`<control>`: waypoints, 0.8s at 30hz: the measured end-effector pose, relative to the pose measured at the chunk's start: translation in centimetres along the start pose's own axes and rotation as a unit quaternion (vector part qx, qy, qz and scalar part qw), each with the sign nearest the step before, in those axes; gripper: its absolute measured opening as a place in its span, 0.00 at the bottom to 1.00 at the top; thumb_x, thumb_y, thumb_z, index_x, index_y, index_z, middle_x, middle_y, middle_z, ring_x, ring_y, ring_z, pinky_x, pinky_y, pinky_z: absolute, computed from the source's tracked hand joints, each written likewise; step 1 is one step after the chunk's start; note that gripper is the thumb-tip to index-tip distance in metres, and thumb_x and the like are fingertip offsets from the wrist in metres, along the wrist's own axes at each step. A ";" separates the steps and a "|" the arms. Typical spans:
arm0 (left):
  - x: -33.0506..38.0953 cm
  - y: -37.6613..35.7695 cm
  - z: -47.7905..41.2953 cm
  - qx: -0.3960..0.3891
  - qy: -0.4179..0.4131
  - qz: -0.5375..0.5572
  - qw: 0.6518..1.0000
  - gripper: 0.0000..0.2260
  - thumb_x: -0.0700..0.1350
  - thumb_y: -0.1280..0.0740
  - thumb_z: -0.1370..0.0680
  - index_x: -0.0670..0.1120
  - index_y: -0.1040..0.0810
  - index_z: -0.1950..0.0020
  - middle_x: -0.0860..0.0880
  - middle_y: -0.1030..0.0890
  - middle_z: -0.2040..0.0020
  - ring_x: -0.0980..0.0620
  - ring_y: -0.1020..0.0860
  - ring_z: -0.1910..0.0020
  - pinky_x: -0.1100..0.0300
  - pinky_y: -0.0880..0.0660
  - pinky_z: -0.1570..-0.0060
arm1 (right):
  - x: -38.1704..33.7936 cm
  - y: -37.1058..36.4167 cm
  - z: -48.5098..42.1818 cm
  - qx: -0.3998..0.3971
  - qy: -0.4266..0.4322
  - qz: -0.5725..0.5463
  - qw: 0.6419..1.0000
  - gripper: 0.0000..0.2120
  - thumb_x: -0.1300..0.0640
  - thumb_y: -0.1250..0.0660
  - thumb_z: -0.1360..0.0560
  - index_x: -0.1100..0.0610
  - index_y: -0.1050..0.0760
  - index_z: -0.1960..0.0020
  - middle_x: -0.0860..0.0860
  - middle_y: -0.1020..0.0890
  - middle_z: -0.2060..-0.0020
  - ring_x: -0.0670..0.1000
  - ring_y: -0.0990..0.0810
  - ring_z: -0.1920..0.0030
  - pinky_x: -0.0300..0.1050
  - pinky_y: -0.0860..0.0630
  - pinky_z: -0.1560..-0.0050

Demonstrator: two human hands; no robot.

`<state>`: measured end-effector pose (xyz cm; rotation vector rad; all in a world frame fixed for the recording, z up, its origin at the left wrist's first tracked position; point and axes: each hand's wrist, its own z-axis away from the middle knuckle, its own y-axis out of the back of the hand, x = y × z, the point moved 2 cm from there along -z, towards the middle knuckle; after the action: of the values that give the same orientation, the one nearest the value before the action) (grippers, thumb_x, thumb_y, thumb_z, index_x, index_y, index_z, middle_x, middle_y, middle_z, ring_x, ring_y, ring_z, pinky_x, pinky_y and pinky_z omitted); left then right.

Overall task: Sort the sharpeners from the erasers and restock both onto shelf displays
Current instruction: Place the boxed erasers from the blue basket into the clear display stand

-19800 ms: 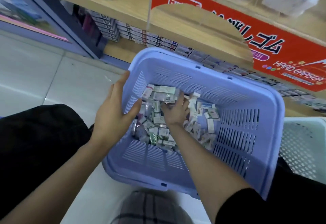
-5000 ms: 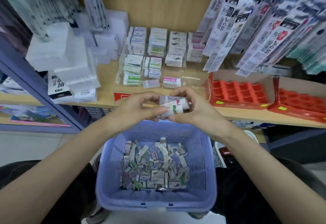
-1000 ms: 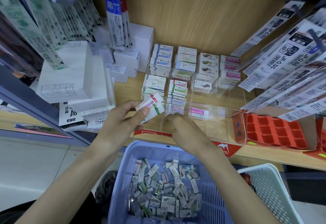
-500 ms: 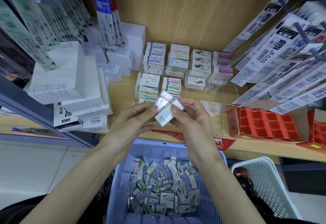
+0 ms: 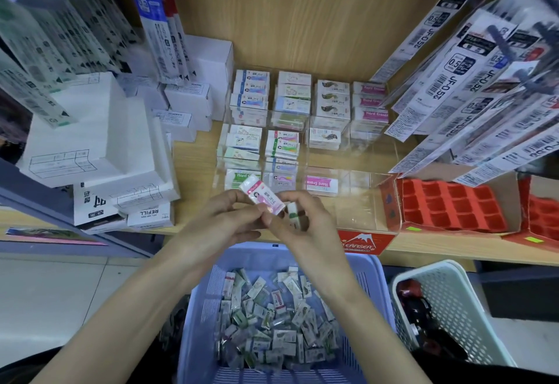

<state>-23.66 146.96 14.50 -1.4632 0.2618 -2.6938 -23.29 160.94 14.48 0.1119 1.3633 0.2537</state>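
A single wide-angle view, worn on the person's head, looks forward and steeply down. It squarely faces the pale wooden shelf [image 5: 196,154], whose wooden back panel [image 5: 302,21] fills the top of the frame. The lilac slotted plastic basket [image 5: 367,287] sits close beneath, cut off by the lower edge. The left hand [image 5: 220,226] and right hand [image 5: 305,229] meet mid-frame, near enough that the small pink-and-white wrapped eraser [image 5: 261,197] they pinch shows its print. The edges bow, probably from lens distortion.

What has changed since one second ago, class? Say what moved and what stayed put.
The right hand drew back from the clear display to meet the left hand. The left pinches a pink eraser; the right now grips a green-banded eraser. The basket and shelf stacks stayed.
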 end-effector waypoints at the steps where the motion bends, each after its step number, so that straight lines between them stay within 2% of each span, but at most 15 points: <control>1: -0.1 0.0 0.0 -0.005 0.005 -0.004 1.000 0.07 0.41 0.33 0.24 0.38 0.24 0.49 0.41 0.16 0.53 0.45 0.17 0.50 0.54 0.24 0.45 | 0.2 0.0 0.2 0.014 0.015 0.031 0.999 0.11 0.61 0.28 0.28 0.51 0.23 0.48 0.53 0.25 0.50 0.36 0.26 0.59 0.27 0.31 0.57; 3: -0.1 -0.2 0.0 -0.015 0.009 -0.010 1.000 0.13 0.43 0.33 0.25 0.36 0.24 0.45 0.41 0.16 0.52 0.46 0.17 0.51 0.53 0.24 0.45 | 0.7 0.2 0.5 0.026 0.046 0.078 0.996 0.13 0.61 0.28 0.29 0.50 0.22 0.46 0.50 0.26 0.51 0.35 0.26 0.55 0.27 0.32 0.55; 5: 0.1 -0.4 0.1 -0.016 0.003 -0.020 1.000 0.17 0.47 0.32 0.27 0.37 0.23 0.44 0.43 0.15 0.52 0.48 0.17 0.51 0.54 0.24 0.46 | 0.8 0.6 0.6 0.026 0.077 0.104 0.991 0.14 0.61 0.29 0.27 0.51 0.22 0.42 0.49 0.25 0.51 0.39 0.25 0.55 0.30 0.30 0.57; 8: 0.7 -0.4 -0.1 0.017 -0.047 -0.047 0.998 0.14 0.51 0.34 0.26 0.42 0.20 0.47 0.47 0.15 0.54 0.52 0.17 0.53 0.60 0.24 0.51 | 0.9 1.6 0.1 0.013 0.095 0.130 0.987 0.16 0.59 0.32 0.25 0.54 0.24 0.38 0.48 0.24 0.51 0.47 0.25 0.57 0.40 0.27 0.55; 11: 1.1 0.1 -0.5 0.065 -0.107 -0.033 0.992 0.13 0.47 0.31 0.32 0.44 0.19 0.50 0.48 0.16 0.59 0.54 0.18 0.59 0.67 0.23 0.59 | 1.0 2.4 -0.5 -0.003 0.099 0.161 0.982 0.18 0.59 0.33 0.24 0.53 0.26 0.35 0.45 0.26 0.52 0.45 0.26 0.61 0.38 0.28 0.56; 13: 1.1 0.2 -0.8 0.074 -0.124 -0.014 0.989 0.13 0.45 0.30 0.34 0.43 0.19 0.52 0.49 0.16 0.62 0.55 0.18 0.62 0.68 0.23 0.59 | 0.8 2.5 -0.9 0.015 0.131 0.217 0.967 0.19 0.57 0.33 0.24 0.53 0.27 0.33 0.44 0.27 0.50 0.44 0.26 0.57 0.40 0.27 0.54; 15: 1.2 0.1 -1.1 0.080 -0.125 0.006 0.989 0.14 0.46 0.29 0.35 0.43 0.19 0.52 0.50 0.16 0.63 0.55 0.18 0.62 0.66 0.22 0.58 | 0.3 2.5 -1.3 0.050 0.188 0.288 0.938 0.18 0.53 0.34 0.26 0.52 0.27 0.36 0.44 0.28 0.47 0.46 0.24 0.56 0.47 0.23 0.58; 17: 1.3 -0.1 -1.4 0.083 -0.123 0.026 0.989 0.14 0.46 0.29 0.36 0.43 0.19 0.52 0.50 0.16 0.63 0.56 0.18 0.63 0.66 0.21 0.57 | -0.3 2.5 -1.9 0.088 0.243 0.327 0.909 0.16 0.53 0.33 0.28 0.52 0.25 0.40 0.43 0.28 0.48 0.49 0.22 0.59 0.48 0.22 0.66; 18: 1.5 -0.2 -1.5 0.083 -0.122 0.039 0.988 0.13 0.45 0.29 0.35 0.43 0.19 0.52 0.51 0.16 0.64 0.56 0.19 0.64 0.66 0.22 0.58 | -0.4 2.5 -2.3 0.099 0.257 0.322 0.906 0.16 0.54 0.31 0.28 0.52 0.24 0.41 0.44 0.27 0.49 0.48 0.23 0.60 0.49 0.22 0.67; 20: 1.8 -0.4 -1.7 0.086 -0.126 0.043 0.987 0.11 0.44 0.30 0.32 0.45 0.20 0.50 0.52 0.16 0.63 0.57 0.19 0.63 0.66 0.22 0.58 | -0.6 2.7 -3.0 0.102 0.242 0.273 0.925 0.15 0.58 0.29 0.29 0.53 0.22 0.42 0.46 0.24 0.49 0.47 0.25 0.57 0.50 0.22 0.61; 21: 1.8 -0.4 -1.8 0.102 -0.136 0.005 0.985 0.11 0.45 0.30 0.29 0.46 0.20 0.48 0.53 0.16 0.60 0.57 0.19 0.60 0.64 0.23 0.56 | -0.6 2.9 -3.5 0.099 0.223 0.251 0.937 0.16 0.59 0.28 0.29 0.54 0.22 0.42 0.47 0.23 0.49 0.46 0.25 0.55 0.51 0.22 0.58; 22: 1.8 -0.2 -1.9 0.131 -0.160 -0.083 0.975 0.12 0.47 0.31 0.27 0.47 0.21 0.44 0.54 0.17 0.53 0.57 0.20 0.55 0.61 0.24 0.52 | -0.7 3.1 -4.2 0.104 0.202 0.242 0.943 0.16 0.60 0.27 0.29 0.54 0.22 0.41 0.47 0.22 0.48 0.46 0.24 0.55 0.52 0.23 0.55; 23: 1.7 0.0 -1.9 0.170 -0.198 -0.216 0.941 0.16 0.51 0.33 0.25 0.49 0.24 0.39 0.54 0.20 0.45 0.56 0.22 0.47 0.59 0.27 0.47 | -0.9 3.4 -5.1 0.114 0.182 0.246 0.945 0.16 0.59 0.27 0.29 0.54 0.22 0.41 0.48 0.22 0.47 0.47 0.23 0.53 0.51 0.24 0.53; 24: 1.5 0.1 -1.8 0.198 -0.239 -0.350 0.884 0.22 0.57 0.35 0.25 0.49 0.27 0.34 0.52 0.25 0.38 0.53 0.26 0.40 0.57 0.31 0.42 | -1.0 3.8 -6.3 0.127 0.164 0.259 0.943 0.16 0.59 0.28 0.28 0.54 0.23 0.41 0.48 0.22 0.46 0.49 0.22 0.52 0.50 0.24 0.53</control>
<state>-25.97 146.82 14.78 -2.2937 -0.9595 -2.4203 -30.02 163.95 15.02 0.6761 1.6796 0.5537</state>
